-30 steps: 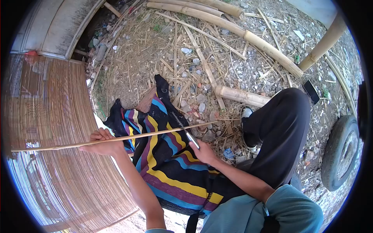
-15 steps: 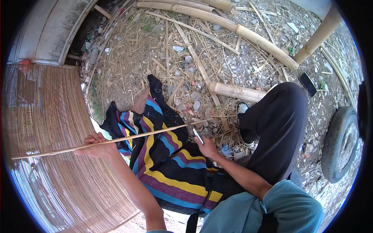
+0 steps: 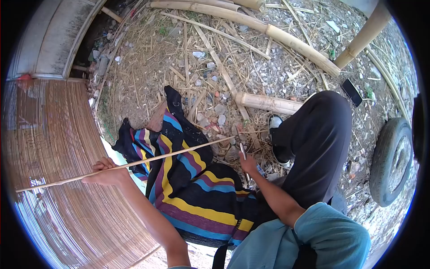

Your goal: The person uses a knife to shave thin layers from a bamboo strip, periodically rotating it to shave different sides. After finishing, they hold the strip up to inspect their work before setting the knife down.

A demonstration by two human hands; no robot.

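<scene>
A long, thin bamboo strip (image 3: pixel 154 158) runs slantwise across the view, over a black cloth with colourful stripes (image 3: pixel 197 197) that is spread along my leg. My left hand (image 3: pixel 106 171) is closed around the strip toward its left part, and the left end sticks out past my fist. In my closed right hand (image 3: pixel 247 163) is a knife (image 3: pixel 242 149) with a pale, shiny handle and a narrow dark blade pointing up. The blade stands close by the strip's right end, to the right of the cloth.
To the left lies a mat of thin slats (image 3: pixel 58 130). Thick bamboo poles (image 3: pixel 300 42) and a short bamboo piece (image 3: pixel 268 103) lie on the littered ground. A phone (image 3: pixel 352 92) and a tyre (image 3: pixel 390 163) are at the right, beyond my bent knee (image 3: pixel 324 130).
My right hand with the knife has moved right and slightly up, and the blade now points more upright. My left hand has shifted slightly left with the strip. The camera view has shifted a little.
</scene>
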